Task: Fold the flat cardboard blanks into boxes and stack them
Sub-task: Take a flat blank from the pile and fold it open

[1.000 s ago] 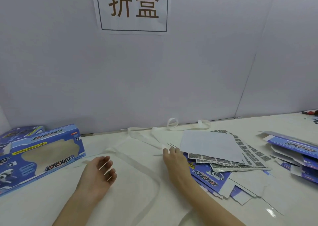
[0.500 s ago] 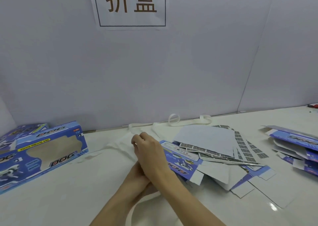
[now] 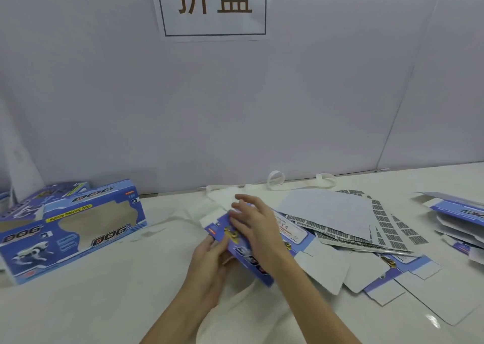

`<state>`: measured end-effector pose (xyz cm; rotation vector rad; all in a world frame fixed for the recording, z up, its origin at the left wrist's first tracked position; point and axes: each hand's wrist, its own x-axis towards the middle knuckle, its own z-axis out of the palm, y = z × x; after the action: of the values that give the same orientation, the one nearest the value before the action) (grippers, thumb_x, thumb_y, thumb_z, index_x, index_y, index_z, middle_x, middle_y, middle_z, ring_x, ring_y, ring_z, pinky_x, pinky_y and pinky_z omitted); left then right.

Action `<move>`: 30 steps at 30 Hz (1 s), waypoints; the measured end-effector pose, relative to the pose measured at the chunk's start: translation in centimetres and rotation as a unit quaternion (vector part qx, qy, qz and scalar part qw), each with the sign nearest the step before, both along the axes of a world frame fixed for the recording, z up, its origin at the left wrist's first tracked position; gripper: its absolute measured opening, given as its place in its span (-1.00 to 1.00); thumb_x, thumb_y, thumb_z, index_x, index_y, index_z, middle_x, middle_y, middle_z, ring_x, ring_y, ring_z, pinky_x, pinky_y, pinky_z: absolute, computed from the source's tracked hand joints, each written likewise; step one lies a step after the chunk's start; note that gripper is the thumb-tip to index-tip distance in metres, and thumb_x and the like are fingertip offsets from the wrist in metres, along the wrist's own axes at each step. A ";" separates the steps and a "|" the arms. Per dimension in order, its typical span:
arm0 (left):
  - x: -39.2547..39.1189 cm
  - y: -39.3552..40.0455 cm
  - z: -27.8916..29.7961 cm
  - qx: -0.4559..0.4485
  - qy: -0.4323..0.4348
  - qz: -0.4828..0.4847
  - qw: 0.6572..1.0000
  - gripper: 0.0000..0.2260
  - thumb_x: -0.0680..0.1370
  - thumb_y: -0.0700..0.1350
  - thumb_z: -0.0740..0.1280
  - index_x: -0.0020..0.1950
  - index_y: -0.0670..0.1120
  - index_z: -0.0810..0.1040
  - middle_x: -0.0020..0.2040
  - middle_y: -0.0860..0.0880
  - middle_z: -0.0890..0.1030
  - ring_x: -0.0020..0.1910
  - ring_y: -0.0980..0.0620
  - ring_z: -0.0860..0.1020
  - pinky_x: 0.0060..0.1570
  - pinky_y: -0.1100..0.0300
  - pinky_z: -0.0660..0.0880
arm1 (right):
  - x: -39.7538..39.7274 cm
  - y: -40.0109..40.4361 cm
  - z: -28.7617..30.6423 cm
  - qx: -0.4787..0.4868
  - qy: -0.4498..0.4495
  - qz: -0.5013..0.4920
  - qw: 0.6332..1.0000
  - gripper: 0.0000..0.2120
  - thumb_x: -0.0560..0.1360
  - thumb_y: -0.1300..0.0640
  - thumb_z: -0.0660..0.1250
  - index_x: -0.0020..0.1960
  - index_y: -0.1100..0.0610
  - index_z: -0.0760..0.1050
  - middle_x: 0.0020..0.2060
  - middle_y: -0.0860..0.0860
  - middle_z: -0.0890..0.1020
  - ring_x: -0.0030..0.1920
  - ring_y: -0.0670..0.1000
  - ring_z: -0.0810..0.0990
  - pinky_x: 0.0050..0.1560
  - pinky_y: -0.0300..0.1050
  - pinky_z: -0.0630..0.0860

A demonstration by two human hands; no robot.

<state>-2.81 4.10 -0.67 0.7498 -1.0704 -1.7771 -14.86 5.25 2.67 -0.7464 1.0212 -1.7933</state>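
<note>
Head view: blank (image 3: 237, 241) half hidden under right hand (image 3: 258, 228).

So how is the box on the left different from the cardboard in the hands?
The box is folded up and stands on the table alone; the blank is flat and tilted, with the left hand under it and the right hand on top. The box shows its see-through window; no window shows on the blank. Both are blue with DOG lettering.

Folded box (image 3: 70, 228) left; blank pile (image 3: 340, 220) right; further pile (image 3: 461, 220), perhaps blanks, far right.
</note>
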 end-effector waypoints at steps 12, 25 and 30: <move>8.5 -6.8 1.9 -0.021 0.003 0.263 0.965 -0.69 0.67 0.08 0.34 0.35 -0.03 0.60 0.12 -0.12 0.75 0.04 -0.10 0.73 0.09 -0.15 0.66 | -1.8 0.3 -1.7 0.026 0.365 0.010 0.931 -0.60 0.55 -0.21 0.43 0.35 -0.29 0.43 0.18 -0.32 0.62 0.18 -0.24 0.64 0.04 -0.23 0.66; 5.4 -4.5 2.4 -0.282 -0.165 0.275 0.904 0.21 0.29 0.13 0.62 0.70 0.13 -0.14 0.49 0.21 0.18 0.34 0.62 0.24 0.31 0.43 0.38 | 0.4 -1.1 -0.2 -0.112 0.467 -0.132 0.867 -0.76 0.66 -0.21 0.19 0.21 -0.09 0.35 0.14 -0.18 0.66 0.09 -0.15 0.71 -0.13 -0.14 0.71; 6.1 -4.4 2.7 -0.307 -0.096 0.330 0.888 -0.50 0.46 -0.01 0.60 0.32 0.16 0.49 0.18 0.24 0.66 0.17 0.19 0.66 0.12 0.19 0.64 | 0.8 -0.9 -2.6 -0.076 0.507 -0.236 0.825 -0.47 0.65 -0.19 0.22 0.54 -0.08 0.17 0.42 -0.03 0.44 0.39 -0.02 0.49 0.20 -0.29 0.58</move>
<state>3.29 -0.27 2.05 0.7667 -1.2265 -0.7322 -14.06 4.32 0.06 -1.7778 1.8859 -1.8744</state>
